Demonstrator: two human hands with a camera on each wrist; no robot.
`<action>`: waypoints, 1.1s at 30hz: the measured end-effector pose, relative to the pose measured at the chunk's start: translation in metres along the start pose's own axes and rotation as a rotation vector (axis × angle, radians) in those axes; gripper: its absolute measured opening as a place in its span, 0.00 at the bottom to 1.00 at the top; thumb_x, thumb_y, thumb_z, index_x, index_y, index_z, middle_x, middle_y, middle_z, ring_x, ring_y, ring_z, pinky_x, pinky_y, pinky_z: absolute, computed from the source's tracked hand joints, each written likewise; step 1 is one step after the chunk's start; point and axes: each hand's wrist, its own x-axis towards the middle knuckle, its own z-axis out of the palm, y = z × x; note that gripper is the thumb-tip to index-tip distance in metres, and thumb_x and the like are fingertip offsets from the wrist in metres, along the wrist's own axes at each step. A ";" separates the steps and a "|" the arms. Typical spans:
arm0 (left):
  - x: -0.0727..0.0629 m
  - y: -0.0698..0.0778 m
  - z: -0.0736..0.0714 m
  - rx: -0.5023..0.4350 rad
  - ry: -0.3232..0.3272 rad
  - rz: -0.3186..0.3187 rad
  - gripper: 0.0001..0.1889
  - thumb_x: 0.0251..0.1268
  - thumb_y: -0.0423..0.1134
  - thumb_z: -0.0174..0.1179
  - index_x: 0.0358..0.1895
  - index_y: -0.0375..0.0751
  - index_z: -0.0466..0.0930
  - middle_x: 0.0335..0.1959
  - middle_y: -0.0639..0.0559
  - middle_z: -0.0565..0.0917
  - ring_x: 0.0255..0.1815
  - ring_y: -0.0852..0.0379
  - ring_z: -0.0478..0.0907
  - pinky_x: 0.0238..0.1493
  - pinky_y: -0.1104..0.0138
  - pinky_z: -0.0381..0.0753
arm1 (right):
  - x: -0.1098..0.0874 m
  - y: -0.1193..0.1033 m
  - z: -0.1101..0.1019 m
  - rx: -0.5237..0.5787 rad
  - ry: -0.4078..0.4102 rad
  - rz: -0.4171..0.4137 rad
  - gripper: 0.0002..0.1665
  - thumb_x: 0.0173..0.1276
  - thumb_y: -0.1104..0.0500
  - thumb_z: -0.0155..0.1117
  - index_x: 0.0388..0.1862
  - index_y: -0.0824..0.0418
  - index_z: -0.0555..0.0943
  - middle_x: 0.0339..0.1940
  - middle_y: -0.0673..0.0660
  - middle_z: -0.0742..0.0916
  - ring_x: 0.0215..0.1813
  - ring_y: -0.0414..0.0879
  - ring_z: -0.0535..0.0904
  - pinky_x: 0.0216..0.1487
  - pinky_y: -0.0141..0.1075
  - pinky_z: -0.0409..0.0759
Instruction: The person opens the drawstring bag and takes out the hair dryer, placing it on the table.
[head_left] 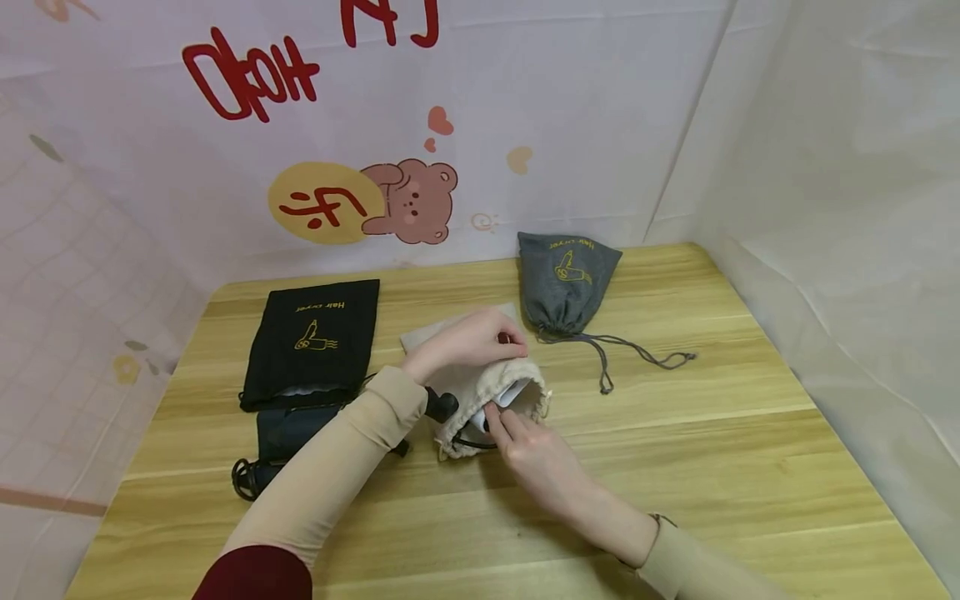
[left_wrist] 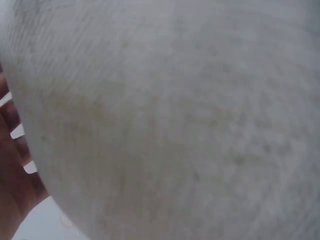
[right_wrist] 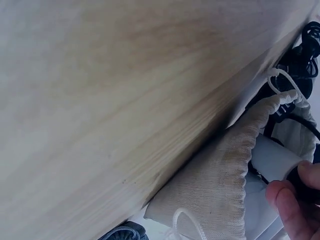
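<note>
A beige drawstring bag (head_left: 467, 383) lies on the table with its gathered mouth towards the right. At the upper rim of that mouth, my left hand (head_left: 483, 336) holds the cloth with bent fingers; in the left wrist view pale fabric (left_wrist: 165, 125) fills most of the picture. Inside the mouth sits a white hair dryer (right_wrist: 275, 157), partly hidden by the bag. My right hand (head_left: 536, 460) reaches into the opening and pinches the dryer's black end between thumb and fingers. A black cord (head_left: 474, 445) crosses the bag's lower rim.
To the left lies a black bag (head_left: 322, 350) printed with a hair dryer, with a dark object (head_left: 288, 429) and coiled cable (head_left: 243, 479) in front. A grey drawstring bag (head_left: 566, 287) lies at the back, its strings trailing right. A black plug (head_left: 442, 406) is beside the beige bag.
</note>
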 end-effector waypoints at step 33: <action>0.011 0.011 0.024 0.313 0.101 -0.185 0.12 0.81 0.42 0.58 0.41 0.45 0.90 0.42 0.50 0.92 0.49 0.50 0.88 0.55 0.56 0.87 | 0.000 -0.007 -0.003 0.205 -0.107 0.127 0.33 0.47 0.70 0.75 0.58 0.71 0.83 0.33 0.56 0.87 0.30 0.46 0.84 0.29 0.36 0.84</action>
